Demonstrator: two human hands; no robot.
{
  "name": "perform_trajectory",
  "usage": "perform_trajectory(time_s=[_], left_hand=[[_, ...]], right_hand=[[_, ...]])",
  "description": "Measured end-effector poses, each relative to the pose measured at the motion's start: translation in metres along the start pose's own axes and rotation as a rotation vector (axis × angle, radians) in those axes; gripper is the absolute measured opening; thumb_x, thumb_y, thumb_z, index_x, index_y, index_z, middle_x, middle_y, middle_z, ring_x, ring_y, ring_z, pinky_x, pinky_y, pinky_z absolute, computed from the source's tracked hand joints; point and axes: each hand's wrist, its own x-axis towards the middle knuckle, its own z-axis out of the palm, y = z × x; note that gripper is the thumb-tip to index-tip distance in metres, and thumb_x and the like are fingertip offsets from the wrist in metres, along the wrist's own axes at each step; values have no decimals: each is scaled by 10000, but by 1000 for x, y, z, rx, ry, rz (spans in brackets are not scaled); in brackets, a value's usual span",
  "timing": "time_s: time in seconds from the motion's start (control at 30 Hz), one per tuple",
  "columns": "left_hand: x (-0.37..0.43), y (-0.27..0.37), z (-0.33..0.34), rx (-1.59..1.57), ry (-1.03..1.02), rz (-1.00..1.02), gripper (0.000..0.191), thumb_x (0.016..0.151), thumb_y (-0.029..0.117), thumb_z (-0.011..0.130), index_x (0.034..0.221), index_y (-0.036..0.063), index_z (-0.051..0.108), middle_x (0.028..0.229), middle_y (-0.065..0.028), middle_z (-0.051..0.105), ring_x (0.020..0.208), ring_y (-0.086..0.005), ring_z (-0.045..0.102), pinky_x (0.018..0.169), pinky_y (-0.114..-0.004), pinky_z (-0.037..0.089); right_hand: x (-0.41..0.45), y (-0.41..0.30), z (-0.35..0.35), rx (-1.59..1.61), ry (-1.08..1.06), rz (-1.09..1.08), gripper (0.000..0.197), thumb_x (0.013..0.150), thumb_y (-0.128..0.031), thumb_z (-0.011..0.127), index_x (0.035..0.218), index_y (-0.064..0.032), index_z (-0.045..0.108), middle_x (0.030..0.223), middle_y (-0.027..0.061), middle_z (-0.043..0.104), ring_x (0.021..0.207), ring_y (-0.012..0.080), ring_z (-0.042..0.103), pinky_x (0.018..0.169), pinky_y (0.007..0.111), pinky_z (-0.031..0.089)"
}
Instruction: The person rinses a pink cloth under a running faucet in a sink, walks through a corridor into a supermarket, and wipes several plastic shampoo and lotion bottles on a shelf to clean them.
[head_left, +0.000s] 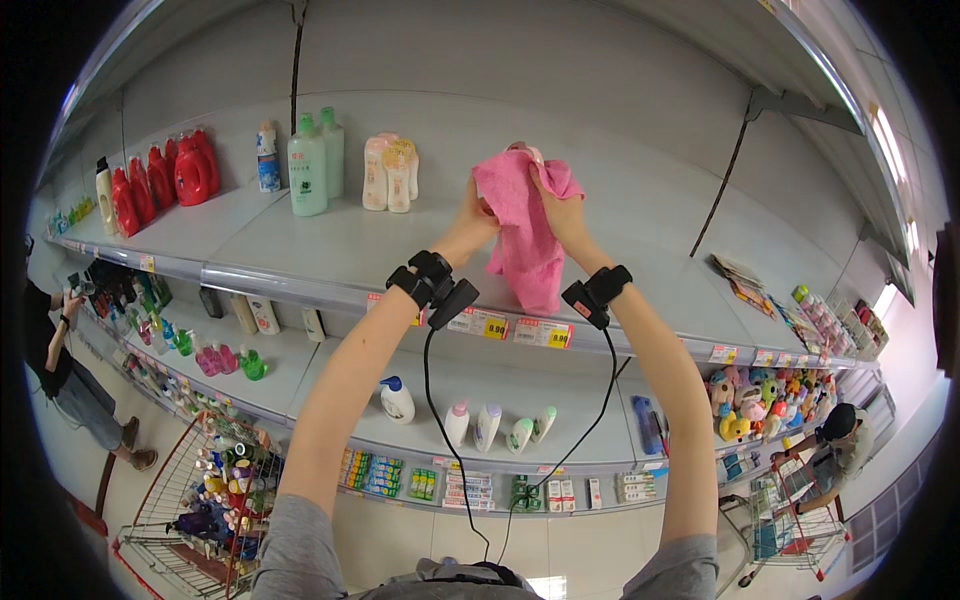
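Note:
A pink cloth (525, 232) hangs between my two hands above the upper shelf (360, 247). My left hand (478, 221) grips its left side, around something mostly covered by the cloth. My right hand (561, 212) holds the cloth from the right, thumb up. Part of a pale pink item (534, 153), perhaps a bottle, shows at the top of the cloth. To the left on the same shelf stand pale pink bottles (376, 172), two light green bottles (307, 169) and a blue and white spray can (268, 157). Black devices with cables are strapped to both wrists.
Red detergent bottles (193, 171) stand far left; booklets (742, 281) lie at right. The lower shelf bears a white pump bottle (397, 401) and several others. A cart full of bottles (217, 502) is at lower left. One person (64, 360) stands left, another (836, 450) is beside a cart (795, 517) at right.

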Motion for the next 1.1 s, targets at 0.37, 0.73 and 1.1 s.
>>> perform_trajectory(time_s=[0.37, 0.73, 1.1], left_hand=[[5, -5, -7, 308, 164, -80, 1054, 625, 125, 714, 1328, -46, -52, 1079, -197, 513, 978, -264, 528, 860, -336, 411], [14, -52, -15, 520, 122, -79, 1103, 614, 160, 750, 1329, -44, -66, 1063, -197, 520, 937, -251, 538, 851, -334, 420], [5, -52, -9, 746, 182, 66, 1128, 605, 213, 747, 1286, -136, -81, 1121, -273, 440, 984, -318, 522, 849, -348, 422]], right_hand=[[27, -2, -46, -114, 207, -2, 167, 766, -153, 635, 818, 1, 597, 764, 52, 603, 698, 127, 512, 636, 288, 435], [64, -57, -197, 121, 423, 62, 295, 752, -212, 673, 959, -27, 572, 899, 20, 568, 810, 117, 507, 685, 260, 419], [7, -87, -260, -126, 376, 126, 402, 742, -254, 689, 1066, -61, 551, 978, 37, 566, 871, 135, 520, 753, 262, 418]])
